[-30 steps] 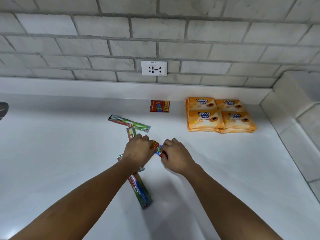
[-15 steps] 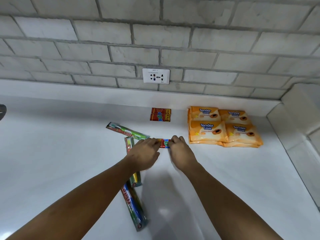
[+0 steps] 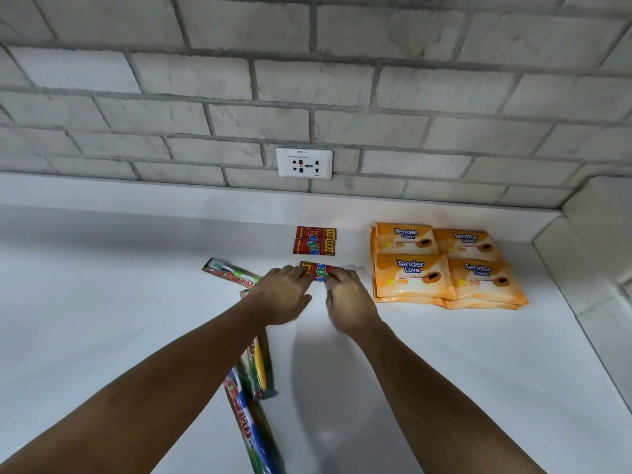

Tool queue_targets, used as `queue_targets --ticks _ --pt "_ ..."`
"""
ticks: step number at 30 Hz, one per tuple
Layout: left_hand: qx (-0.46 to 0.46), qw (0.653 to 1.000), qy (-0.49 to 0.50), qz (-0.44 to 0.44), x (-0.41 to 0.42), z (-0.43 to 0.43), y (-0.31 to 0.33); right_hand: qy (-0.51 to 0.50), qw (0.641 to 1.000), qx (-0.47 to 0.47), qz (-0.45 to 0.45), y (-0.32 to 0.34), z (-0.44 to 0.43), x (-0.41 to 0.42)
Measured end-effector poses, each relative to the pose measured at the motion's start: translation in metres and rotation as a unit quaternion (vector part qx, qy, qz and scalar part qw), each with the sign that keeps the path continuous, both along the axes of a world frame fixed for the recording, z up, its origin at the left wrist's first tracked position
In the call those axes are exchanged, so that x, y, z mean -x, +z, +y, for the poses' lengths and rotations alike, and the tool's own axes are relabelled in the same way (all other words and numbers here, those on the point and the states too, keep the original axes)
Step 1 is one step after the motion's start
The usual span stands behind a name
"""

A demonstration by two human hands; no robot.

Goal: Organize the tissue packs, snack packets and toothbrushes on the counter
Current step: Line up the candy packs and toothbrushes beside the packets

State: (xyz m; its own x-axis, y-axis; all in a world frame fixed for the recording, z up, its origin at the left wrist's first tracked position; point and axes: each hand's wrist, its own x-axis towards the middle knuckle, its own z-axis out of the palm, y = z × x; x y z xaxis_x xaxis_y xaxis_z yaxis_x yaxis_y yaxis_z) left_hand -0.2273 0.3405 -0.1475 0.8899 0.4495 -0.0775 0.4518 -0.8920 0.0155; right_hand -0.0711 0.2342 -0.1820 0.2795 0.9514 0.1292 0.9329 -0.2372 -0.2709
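Observation:
A red snack packet (image 3: 319,271) lies on the white counter (image 3: 102,302), held at its two ends by my left hand (image 3: 282,295) and my right hand (image 3: 345,299), fingertips pinching it. Just behind it two more red snack packets (image 3: 314,241) lie side by side near the wall. Orange tissue packs (image 3: 444,265) sit stacked in a two-by-two block to the right. Packaged toothbrushes lie to the left: one (image 3: 231,271) aslant behind my left hand, one (image 3: 261,364) under my left forearm, one (image 3: 253,429) nearer me.
A brick wall with a white power socket (image 3: 304,163) backs the counter. A raised ledge (image 3: 588,241) bounds the counter at the right.
Both hands have carried the snack packet away from me, from the middle of the counter to just in front of the two packets by the wall.

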Motion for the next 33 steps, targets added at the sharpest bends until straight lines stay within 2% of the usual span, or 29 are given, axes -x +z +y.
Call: queue_targets --ticks 11,33 --pt "0.038 0.998 0.038 0.029 0.005 0.013 0.000 -0.002 1.000 -0.001 0.014 -0.006 0.010 0.010" --pt "0.043 0.995 0.066 0.065 -0.001 0.017 0.003 -0.001 0.999 0.025 0.029 -0.004 0.012 0.001"
